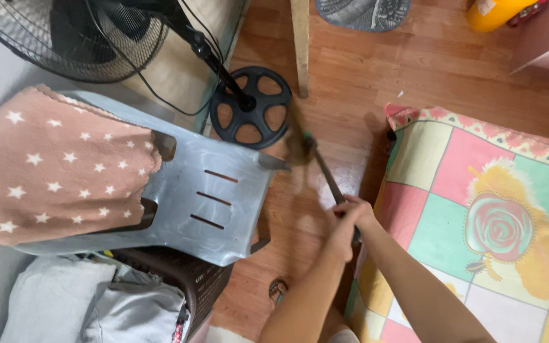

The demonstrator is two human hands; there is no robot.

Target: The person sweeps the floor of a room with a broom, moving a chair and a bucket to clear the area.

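Broom: dark handle, blurred brush head on wooden floor at 12 o'clock from the hands, just beside grey plastic chair.
Left hand and right hand: both closed around broom handle, touching each other.
Patterned mattress: 3 o'clock.
Fan base: 11 o'clock.

From my remote feed I see two bare forearms rising from the lower edge of the view, with no sleeves, cuffs or gloves anywhere along them. I see no watch, bracelet or ring on the left hand or the right hand. Low down between the arms, part of a foot shows in a dark strapped sandal on the floor.
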